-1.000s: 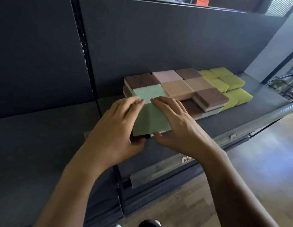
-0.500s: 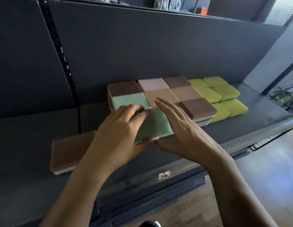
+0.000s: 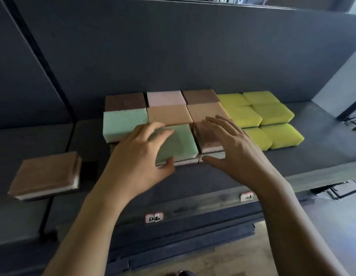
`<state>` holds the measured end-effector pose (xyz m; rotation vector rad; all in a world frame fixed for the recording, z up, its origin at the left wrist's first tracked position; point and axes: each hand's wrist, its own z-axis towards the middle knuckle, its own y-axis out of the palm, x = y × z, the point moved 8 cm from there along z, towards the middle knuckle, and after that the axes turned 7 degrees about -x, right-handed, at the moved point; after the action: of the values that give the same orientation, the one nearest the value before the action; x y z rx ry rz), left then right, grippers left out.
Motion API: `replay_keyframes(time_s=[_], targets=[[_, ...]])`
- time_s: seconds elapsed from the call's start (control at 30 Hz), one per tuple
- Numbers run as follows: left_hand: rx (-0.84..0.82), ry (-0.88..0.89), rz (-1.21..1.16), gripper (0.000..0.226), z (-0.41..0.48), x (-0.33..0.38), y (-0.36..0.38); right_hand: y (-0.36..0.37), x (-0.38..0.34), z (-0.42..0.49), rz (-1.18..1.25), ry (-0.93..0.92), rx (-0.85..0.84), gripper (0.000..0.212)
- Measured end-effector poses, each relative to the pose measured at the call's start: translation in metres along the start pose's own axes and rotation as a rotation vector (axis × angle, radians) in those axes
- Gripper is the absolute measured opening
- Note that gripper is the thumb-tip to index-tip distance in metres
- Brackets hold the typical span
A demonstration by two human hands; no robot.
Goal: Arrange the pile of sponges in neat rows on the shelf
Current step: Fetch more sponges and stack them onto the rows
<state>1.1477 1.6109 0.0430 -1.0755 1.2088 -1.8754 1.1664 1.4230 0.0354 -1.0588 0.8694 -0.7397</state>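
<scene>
A: Where's the left hand (image 3: pixel 141 156)?
B: Centre frame, fingers curled over the green sponge (image 3: pixel 179 142), thumb tucked against its front edge. It's pinching that one in the front row.
A: And the right hand (image 3: pixel 232 148)?
B: Fingers spread, over the dark brown sponge (image 3: pixel 203 136) just beside it. A loose brown sponge (image 3: pixel 45 174) lies well apart, lower left on the shelf (image 3: pixel 312 156).

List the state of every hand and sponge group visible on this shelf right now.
Left hand: grips the front green sponge, thumb on its front edge.
Right hand: open, fingers spread over the front brown sponge; contact unclear.
Front green sponge: flat, in the front row, stacked on a lower layer.
Lone brown sponge: flat, apart at left, outside the rows.
Yellow sponges: in neat rows at right, untouched.
</scene>
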Motion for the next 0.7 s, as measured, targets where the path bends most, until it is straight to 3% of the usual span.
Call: replay_keyframes(time_s=[0.2,0.7], targets=[[-0.026,-0.051,0.015,0.060,0.008,0.004,0.012,0.007,0.016,0.002,-0.003,-0.033,0.000,0.070],[0.009,0.042,0.101,0.057,0.014,0.020,0.023,0.009,0.017,0.003,-0.004,-0.027,0.026,0.070]])
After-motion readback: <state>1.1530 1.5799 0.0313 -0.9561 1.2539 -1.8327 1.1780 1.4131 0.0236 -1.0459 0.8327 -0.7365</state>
